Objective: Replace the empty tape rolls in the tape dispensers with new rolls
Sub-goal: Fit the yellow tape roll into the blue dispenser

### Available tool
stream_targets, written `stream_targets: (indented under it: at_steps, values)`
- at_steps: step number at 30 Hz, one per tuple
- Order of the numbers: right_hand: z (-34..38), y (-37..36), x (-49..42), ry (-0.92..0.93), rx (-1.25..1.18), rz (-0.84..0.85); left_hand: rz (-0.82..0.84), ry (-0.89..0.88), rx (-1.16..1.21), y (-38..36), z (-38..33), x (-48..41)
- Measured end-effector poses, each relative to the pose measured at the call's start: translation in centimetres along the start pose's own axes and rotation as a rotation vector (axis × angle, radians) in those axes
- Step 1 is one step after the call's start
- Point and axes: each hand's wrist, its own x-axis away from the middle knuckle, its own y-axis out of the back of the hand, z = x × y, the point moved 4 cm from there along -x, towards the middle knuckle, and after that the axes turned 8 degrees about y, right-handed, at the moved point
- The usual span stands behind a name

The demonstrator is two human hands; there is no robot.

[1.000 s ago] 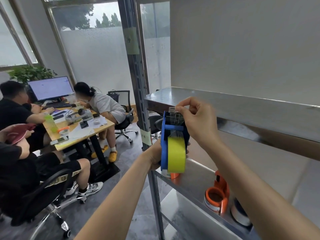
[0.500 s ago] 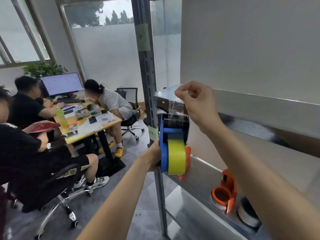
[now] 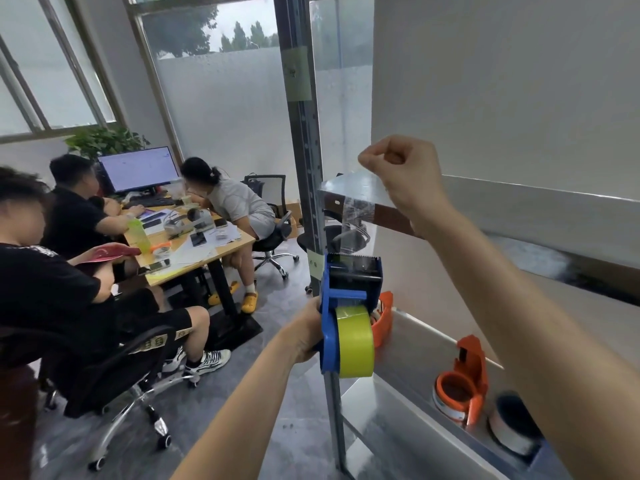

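Observation:
My left hand (image 3: 306, 332) grips a blue tape dispenser (image 3: 349, 289) upright in front of the metal shelving. A yellow-green tape roll (image 3: 356, 341) sits in the dispenser. A clear strip of tape (image 3: 356, 216) runs up from the dispenser's toothed blade to my right hand (image 3: 401, 174), which pinches the strip's end high above the dispenser. An orange dispenser (image 3: 462, 386) stands on the lower shelf at the right, and another orange dispenser (image 3: 384, 317) shows just behind the blue one.
The steel shelving has an upright post (image 3: 304, 168) and a lower shelf (image 3: 415, 358) with a dark roll (image 3: 512, 424) at its right end. At the left, three people sit on wheeled chairs around a wooden desk (image 3: 194, 254) with a monitor.
My right hand has risen, drawing the clear tape strip longer out of the blue dispenser. The left hand has kept the dispenser roughly in place.

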Motion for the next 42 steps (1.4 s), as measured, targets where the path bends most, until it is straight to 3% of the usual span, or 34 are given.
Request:
stream_targets:
  at_steps: [12, 22, 30, 38, 42]
  values:
    - [-3.1, -1.7, 0.8, -0.195, -0.089, 0.102, 0.005, -0.072, -0.064, -0.2, -2.7, 2.0]
    - [-6.4, -3.5, 3.2, -0.301, -0.007, 0.24, 0.016, -0.072, -0.005, -0.3, -4.3, 3.4]
    - [-7.2, -3.5, 5.5, -0.354, -0.068, 0.374, -0.081, -0.13, -0.203, -1.2, -5.7, 4.9]
    - [-7.9, -2.5, 7.2, -0.179, -0.279, 0.279, -0.045, -0.025, 0.129, -2.1, -6.0, 5.6]
    - [-8.4, -2.2, 6.8, -0.17, -0.236, 0.213, -0.015, 0.014, 0.206, -1.9, -6.0, 5.3]
